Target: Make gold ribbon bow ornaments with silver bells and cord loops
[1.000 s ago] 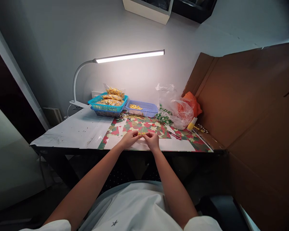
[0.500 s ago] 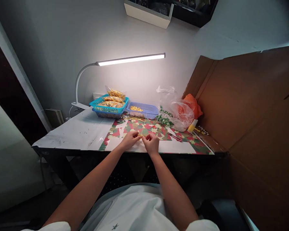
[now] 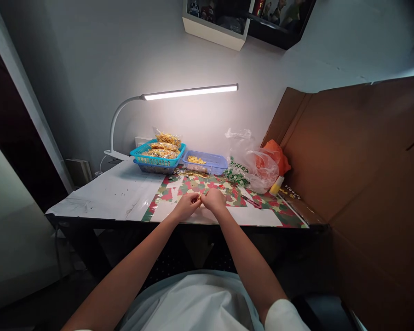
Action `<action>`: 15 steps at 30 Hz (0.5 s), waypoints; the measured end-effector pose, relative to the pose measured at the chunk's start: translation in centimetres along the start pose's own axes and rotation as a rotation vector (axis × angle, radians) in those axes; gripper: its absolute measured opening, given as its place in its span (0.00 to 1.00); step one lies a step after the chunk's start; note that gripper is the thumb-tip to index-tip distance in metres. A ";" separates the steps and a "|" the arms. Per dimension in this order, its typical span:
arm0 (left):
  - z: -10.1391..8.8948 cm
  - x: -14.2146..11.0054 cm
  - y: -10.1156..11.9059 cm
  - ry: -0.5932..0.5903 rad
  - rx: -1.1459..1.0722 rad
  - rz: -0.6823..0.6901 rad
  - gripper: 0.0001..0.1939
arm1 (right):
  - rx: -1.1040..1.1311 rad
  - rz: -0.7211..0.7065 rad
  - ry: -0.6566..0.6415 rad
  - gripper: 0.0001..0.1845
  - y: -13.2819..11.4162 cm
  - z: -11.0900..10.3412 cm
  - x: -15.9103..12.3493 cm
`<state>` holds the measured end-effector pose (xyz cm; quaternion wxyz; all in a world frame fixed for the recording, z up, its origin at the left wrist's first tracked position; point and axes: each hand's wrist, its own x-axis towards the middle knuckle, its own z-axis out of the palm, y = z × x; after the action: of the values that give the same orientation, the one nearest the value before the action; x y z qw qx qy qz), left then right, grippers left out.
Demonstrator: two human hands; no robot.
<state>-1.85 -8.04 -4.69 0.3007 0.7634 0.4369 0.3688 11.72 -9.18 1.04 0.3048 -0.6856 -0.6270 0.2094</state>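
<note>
My left hand (image 3: 187, 205) and my right hand (image 3: 214, 199) meet over the near edge of the table (image 3: 117, 193), fingers pinched together. Between their fingertips sits a small yellow piece (image 3: 199, 196), too tiny to name. A thin pale thread (image 3: 208, 177) runs from the hands toward the back of the table. Both hands hover over a red, green and white patterned mat (image 3: 262, 209). A heap of thin yellow sticks (image 3: 192, 173) lies farther back on the mat.
At the back stand a turquoise basket (image 3: 158, 158) with bags of yellow bits, a lilac basket (image 3: 207, 162), clear plastic bags (image 3: 258, 163) and a yellow spool (image 3: 276, 185). Red-handled snips (image 3: 251, 202) lie right of my hands. A desk lamp (image 3: 189, 92) lights the table. Brown cardboard (image 3: 359, 151) walls the right.
My hands have drawn closer together, the right one shifting slightly left and turning over the left fingertips. The view has tilted down a little.
</note>
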 end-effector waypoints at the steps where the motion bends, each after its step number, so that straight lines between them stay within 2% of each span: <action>1: 0.0 0.0 0.0 -0.001 -0.011 0.000 0.16 | 0.044 0.002 -0.023 0.15 0.0 0.0 0.2; 5: -0.2 0.0 0.0 0.006 -0.068 -0.013 0.16 | 0.301 -0.056 -0.049 0.15 0.7 0.3 -0.3; 9: -0.3 0.2 -0.2 0.050 -0.135 -0.047 0.16 | 0.622 -0.170 0.033 0.13 1.7 -0.1 -2.3; 12: -0.4 0.3 -0.3 0.086 -0.176 -0.077 0.17 | 0.854 -0.241 0.095 0.18 2.1 -1.6 -3.7; 15: -0.4 0.1 -0.2 0.105 -0.215 -0.101 0.17 | 1.037 -0.291 0.160 0.20 2.2 -4.2 -4.4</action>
<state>-2.20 -7.78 -4.57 0.3758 0.6835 0.4479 0.4371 15.55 -14.21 2.16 0.6756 -0.3653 -0.5047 0.3941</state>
